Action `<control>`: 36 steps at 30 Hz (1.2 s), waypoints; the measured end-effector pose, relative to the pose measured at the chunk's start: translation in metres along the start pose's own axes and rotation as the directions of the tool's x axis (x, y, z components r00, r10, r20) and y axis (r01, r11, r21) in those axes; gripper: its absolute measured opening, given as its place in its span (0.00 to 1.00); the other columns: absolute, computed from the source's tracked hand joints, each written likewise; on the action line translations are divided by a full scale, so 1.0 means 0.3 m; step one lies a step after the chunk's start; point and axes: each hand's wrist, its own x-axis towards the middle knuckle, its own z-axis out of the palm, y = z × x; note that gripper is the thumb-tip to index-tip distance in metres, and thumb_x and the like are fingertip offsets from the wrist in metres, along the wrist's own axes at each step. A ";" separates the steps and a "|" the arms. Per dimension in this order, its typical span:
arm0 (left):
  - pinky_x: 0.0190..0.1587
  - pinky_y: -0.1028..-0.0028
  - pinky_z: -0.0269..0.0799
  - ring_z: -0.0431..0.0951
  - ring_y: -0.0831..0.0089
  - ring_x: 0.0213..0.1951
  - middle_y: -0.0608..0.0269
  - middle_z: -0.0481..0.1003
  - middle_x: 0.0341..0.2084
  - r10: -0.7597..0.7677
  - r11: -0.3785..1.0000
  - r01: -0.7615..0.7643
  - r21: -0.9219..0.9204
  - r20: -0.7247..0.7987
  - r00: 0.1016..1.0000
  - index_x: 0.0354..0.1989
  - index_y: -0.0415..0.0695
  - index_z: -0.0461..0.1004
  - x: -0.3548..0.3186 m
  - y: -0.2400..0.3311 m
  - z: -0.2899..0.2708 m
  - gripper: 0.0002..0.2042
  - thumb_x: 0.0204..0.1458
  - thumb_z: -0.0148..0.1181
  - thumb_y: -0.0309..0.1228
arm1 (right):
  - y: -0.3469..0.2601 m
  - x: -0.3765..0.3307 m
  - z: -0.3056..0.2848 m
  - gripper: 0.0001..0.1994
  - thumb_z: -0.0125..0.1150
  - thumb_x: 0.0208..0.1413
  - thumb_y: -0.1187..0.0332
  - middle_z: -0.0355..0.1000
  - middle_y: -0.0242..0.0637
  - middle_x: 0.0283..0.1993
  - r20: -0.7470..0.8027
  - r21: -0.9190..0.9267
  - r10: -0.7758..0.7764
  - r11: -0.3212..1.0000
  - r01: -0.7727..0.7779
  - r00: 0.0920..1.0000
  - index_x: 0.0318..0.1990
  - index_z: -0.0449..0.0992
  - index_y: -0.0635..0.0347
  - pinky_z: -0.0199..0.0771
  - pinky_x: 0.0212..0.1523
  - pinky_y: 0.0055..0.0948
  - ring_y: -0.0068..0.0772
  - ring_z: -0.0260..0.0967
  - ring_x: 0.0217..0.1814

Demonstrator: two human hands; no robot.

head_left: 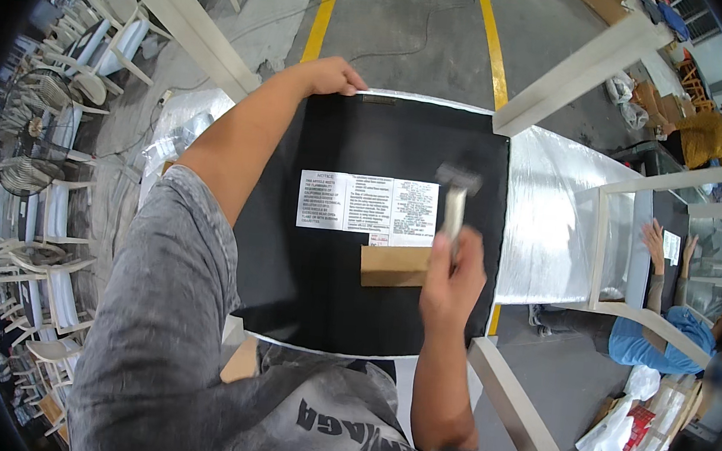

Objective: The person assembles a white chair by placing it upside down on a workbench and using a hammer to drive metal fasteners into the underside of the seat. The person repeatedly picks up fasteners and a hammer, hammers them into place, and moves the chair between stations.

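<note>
An upturned seat lies before me, its underside covered in black cloth with a white edge. Cream chair legs rise around its corners. My left hand reaches to the far edge of the seat, with its fingers pressed together at the rim; anything between them is too small to make out. Beside those fingertips a small dark strip sits near the edge. My right hand grips a hammer by its pale handle, raised over the right half of the seat; its head is blurred.
White printed labels and a brown cardboard piece lie on the cloth. Silvery wrapped padding extends to the right, where a co-worker in blue has hands on another seat. Chairs and fans crowd the left. Yellow lines cross the floor.
</note>
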 end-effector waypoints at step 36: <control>0.41 0.58 0.75 0.81 0.48 0.37 0.45 0.80 0.31 -0.133 0.974 0.151 -0.167 0.117 0.984 0.39 0.41 0.80 -1.920 -0.138 0.900 0.14 0.50 0.65 0.38 | -0.049 -0.588 -0.330 0.29 0.74 0.49 0.48 0.77 0.35 0.33 0.767 -0.504 0.440 0.864 0.013 0.466 0.46 0.80 0.67 0.75 0.33 0.30 0.25 0.75 0.31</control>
